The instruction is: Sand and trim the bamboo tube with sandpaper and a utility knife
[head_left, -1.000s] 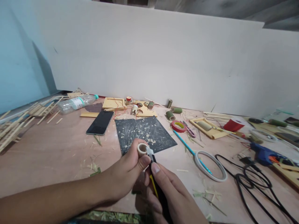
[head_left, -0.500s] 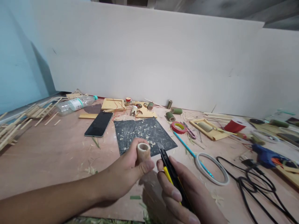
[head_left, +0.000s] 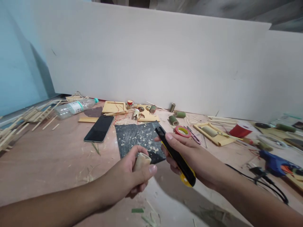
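Observation:
My left hand is closed around a short pale bamboo tube, its hollow end tilted up between thumb and fingers. In my right hand lies a black and yellow utility knife, pointing up and to the left, apart from the tube. I cannot make out its blade against the dark background. Behind both hands, a dark sheet of sandpaper or cutting mat is scattered with pale shavings.
To the left are a phone, a plastic bottle and thin wooden sticks. Red tape, green bamboo pieces and a wooden tray stand at the right. A blue glue gun and black cable lie farther right.
My right hand has moved up and forward with the knife, which now leans further left. My left hand has lowered slightly and tipped the bamboo tube.

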A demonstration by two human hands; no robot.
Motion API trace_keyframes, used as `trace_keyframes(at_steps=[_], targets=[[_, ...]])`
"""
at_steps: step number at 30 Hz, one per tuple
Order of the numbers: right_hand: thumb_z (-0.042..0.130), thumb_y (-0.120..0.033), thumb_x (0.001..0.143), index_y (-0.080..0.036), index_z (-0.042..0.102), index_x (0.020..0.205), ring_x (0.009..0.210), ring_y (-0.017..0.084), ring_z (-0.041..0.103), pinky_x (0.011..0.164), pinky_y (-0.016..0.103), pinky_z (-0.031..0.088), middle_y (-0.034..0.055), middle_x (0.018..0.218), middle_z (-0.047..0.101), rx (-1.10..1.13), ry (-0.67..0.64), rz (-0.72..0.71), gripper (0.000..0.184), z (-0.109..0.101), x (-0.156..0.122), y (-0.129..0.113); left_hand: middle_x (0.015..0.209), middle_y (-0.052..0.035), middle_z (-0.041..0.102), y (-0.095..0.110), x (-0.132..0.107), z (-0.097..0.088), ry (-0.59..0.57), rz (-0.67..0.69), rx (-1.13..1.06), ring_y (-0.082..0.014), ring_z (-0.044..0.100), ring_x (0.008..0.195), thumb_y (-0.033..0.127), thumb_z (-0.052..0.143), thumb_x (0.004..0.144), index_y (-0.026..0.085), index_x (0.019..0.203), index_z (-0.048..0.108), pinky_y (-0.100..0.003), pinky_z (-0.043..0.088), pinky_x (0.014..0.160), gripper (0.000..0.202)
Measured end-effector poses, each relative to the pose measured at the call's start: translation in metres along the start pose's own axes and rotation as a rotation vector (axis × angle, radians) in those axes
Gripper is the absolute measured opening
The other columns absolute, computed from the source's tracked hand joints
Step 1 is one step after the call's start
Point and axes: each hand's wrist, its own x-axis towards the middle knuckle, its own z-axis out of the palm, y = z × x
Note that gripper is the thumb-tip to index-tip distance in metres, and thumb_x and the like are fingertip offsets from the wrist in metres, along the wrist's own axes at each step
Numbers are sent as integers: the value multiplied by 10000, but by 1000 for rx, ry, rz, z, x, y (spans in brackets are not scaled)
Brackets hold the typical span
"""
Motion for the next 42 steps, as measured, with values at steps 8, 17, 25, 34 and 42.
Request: trace_keyframes(at_steps=[8,17,25,34,42], targets=[[474,-675,989,-226,504,871,429,75,437,412,194,381,-66,672,544,-55,-128,-25,466,-6,14,28,904,-5,604,17,16,-8,-44,92,149,-113,514,710,482,699,948,198,1176,533,-246,409,613,400],[448,-477,1069,-218,577,887,718,145,524,635,263,390,-5,790,601,-665,-70,-269,342,-13,3,35,700,87,409,22,38,-29,-150,-2,137,-59,315,536,483,818,837,194,919,538,-193,248,472,411],[400,-459,1073,-242,552,889,611,135,548,560,266,350,-10,738,637,-755,-132,-253,322,-4,-2,33,709,52,480,19,35,-24,-124,23,274,-100,394,623,604,780,828,180,920,589,-214,281,522,474],[424,-465,1060,-247,574,886,618,147,596,567,273,359,3,747,679,-764,-69,-257,317,2,-6,36,666,65,449,18,35,-23,-144,-3,295,-92,349,582,635,752,837,181,916,593,-205,251,473,487],[451,-435,1044,-273,587,927,603,183,610,560,294,381,11,740,696,-752,-79,-235,241,3,-7,31,643,62,462,16,37,-26,-193,-7,271,-94,358,559,563,741,879,186,907,566,-217,244,470,416]])
